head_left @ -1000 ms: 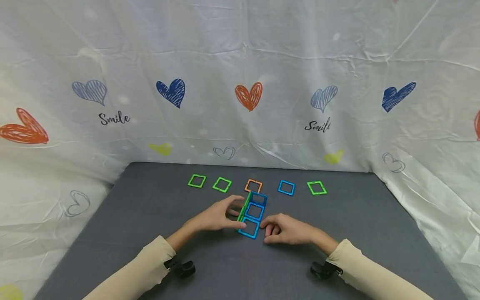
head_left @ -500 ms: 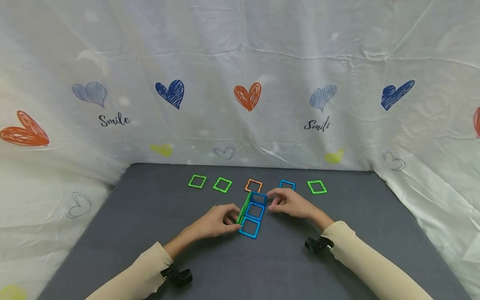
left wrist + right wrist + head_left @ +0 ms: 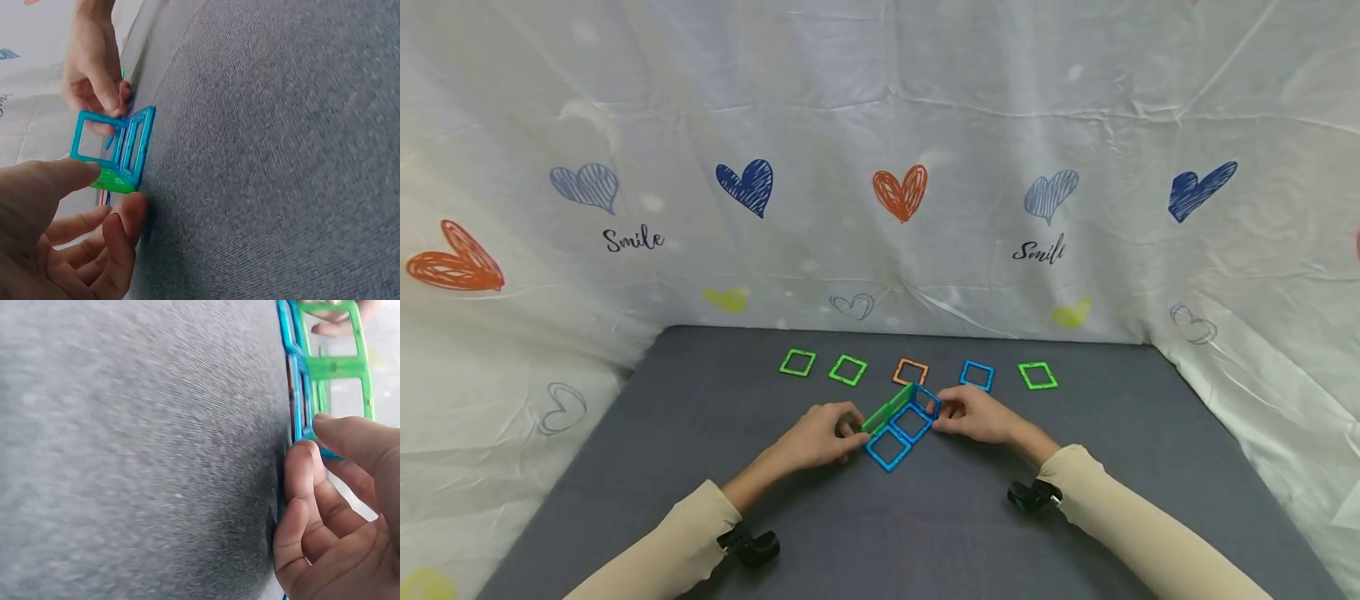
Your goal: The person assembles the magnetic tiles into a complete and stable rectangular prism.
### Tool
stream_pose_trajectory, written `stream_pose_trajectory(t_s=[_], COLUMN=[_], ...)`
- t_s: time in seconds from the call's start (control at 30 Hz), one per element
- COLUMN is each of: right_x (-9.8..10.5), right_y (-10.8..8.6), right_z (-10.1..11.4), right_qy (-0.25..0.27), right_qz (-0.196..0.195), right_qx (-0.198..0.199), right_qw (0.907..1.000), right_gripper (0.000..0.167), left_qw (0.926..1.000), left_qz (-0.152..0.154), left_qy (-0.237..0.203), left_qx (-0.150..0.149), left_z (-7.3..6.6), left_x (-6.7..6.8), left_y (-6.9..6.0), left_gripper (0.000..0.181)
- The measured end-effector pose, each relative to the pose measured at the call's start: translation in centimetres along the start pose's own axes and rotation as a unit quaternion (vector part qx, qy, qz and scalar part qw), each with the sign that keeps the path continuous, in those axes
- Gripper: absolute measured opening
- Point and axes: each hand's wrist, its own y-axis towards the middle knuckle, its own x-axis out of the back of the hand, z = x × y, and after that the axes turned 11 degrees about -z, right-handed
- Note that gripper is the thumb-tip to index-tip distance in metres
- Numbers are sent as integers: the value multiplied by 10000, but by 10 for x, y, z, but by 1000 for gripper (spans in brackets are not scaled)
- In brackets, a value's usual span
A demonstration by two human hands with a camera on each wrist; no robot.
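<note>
Two blue square magnetic tiles (image 3: 888, 449) lie flat in a row on the dark table, joined edge to edge. Along their left side stand green magnetic tiles (image 3: 887, 411), and a blue magnetic tile (image 3: 928, 402) stands upright across the far end. My left hand (image 3: 822, 435) pinches the near end of the green wall, thumb on its edge in the left wrist view. At the far end my right hand (image 3: 981, 415) holds the upright blue tile between thumb (image 3: 350, 437) and curled fingers, which partly hide it.
Behind the joined tiles lies a row of loose square frames: a green tile (image 3: 797, 372), another green tile (image 3: 847, 381), an orange tile (image 3: 911, 361), a blue tile (image 3: 977, 386) and a green tile (image 3: 1037, 387) at right. A printed white curtain (image 3: 820, 258) hangs past the table's back edge.
My right hand has gone from beside the nearest blue tile to the upright far one. The joined tiles have turned clockwise, near end to the left, and my left hand has shifted slightly left.
</note>
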Motion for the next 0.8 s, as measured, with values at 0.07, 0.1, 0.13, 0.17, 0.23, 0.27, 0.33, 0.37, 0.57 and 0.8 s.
stream_pose_trajectory(t_s=[0.07, 0.1, 0.13, 0.17, 0.23, 0.27, 0.33, 0.37, 0.57, 0.8], right_x=[0, 0, 0, 0, 0, 1, 1, 2, 3, 4], right_y=[-3, -5, -7, -9, -12, -14, -17, -18, -26, -35], right_z=[2, 3, 4, 5, 7, 7, 8, 8, 7, 7], right_qy=[-14, -17, -8, -2, 1, 10, 22, -3, -106, -180], right_qz=[60, 85, 102, 113, 122, 127, 131, 128, 122, 70], right_qx=[-90, -113, -128, -140, -143, -137, -110, -84, -85, -334], right_qw=[9999, 9999, 9999, 9998, 9998, 9998, 9999, 9999, 9998, 9993], right_gripper=[17, 18, 19, 19, 19, 19, 19, 18, 16, 14], left_qw=[9999, 9998, 9996, 9993, 9984, 9979, 9970, 9965, 9954, 9949], left_qz=[6, 7, 11, 11, 9, 8, 0, -7, -40, -62], left_qy=[-33, -76, -139, -222, -405, -480, -599, -650, -776, -714], left_qx=[143, 206, 257, 309, 395, 430, 489, 520, 557, 709], left_z=[1, 1, 1, 1, 0, 0, -1, -2, -4, -6], left_x=[0, 0, 0, 0, -1, -1, -1, -1, -1, -4], left_y=[0, 0, 0, 1, 2, 3, 5, 7, 13, 24], left_gripper=[24, 25, 25, 24, 24, 23, 21, 20, 19, 27])
